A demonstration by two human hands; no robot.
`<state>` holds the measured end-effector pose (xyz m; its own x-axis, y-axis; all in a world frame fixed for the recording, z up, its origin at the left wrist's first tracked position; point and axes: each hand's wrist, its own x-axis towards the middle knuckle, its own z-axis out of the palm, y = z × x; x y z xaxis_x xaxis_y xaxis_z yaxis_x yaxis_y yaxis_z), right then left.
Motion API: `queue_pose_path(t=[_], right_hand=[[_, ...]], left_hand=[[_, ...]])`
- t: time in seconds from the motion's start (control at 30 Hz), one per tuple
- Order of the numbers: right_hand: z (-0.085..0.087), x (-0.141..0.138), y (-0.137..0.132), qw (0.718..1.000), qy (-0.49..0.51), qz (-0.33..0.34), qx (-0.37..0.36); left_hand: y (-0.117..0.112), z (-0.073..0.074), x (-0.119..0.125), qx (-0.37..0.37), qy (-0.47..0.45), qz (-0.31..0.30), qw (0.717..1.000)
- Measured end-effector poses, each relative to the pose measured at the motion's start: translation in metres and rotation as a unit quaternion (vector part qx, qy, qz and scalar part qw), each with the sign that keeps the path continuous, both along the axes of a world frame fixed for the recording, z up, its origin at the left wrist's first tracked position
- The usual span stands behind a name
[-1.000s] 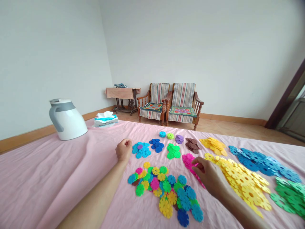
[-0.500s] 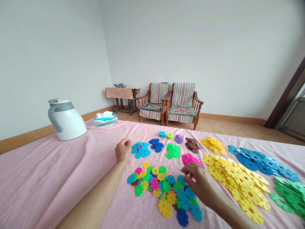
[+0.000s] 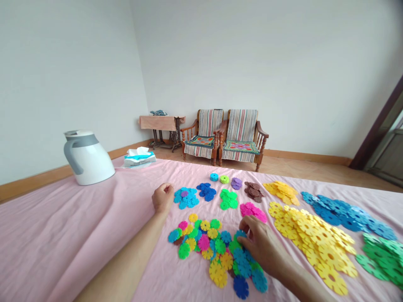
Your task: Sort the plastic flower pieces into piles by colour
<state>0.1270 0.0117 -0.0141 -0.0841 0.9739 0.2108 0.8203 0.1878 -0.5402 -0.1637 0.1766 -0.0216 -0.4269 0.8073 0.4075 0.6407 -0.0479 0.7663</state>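
My left hand rests closed on the pink cloth, left of a light-blue pile of notched plastic discs with one purple disc on top. Whether anything is in its fingers is hidden. At the right side of a mixed-colour heap of discs, my right hand bends its thumb and index finger around the edge of a light-blue disc. A pink pile lies just beyond that hand. Dark-blue discs and bright-green discs sit in small piles farther back.
Larger yellow, blue and green piles spread out at the right. Brown discs and orange-yellow discs lie farther back. A white jug and a tissue box stand at the left.
My right hand has come down and toward me, from beside the pink pile to the mixed heap, its thumb and finger now at a light-blue disc. My left hand has not moved.
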Motion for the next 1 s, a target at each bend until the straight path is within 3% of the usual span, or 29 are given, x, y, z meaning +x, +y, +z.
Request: queue_pose_path(t=[0.7,0.87,1.0], right_hand=[[-0.004,-0.001,0.001,0.999,0.045,-0.012,-0.007],[-0.004,0.000,0.001,0.999,0.043,-0.009,-0.009],[-0.005,0.000,0.002,0.999,0.036,-0.008,-0.006]], left_hand=[[-0.002,-0.001,0.000,0.001,0.026,-0.001,1.000],[-0.006,-0.002,0.009,-0.002,0.080,-0.091,0.993],[-0.015,0.000,0.020,0.014,0.220,-0.160,0.962]])
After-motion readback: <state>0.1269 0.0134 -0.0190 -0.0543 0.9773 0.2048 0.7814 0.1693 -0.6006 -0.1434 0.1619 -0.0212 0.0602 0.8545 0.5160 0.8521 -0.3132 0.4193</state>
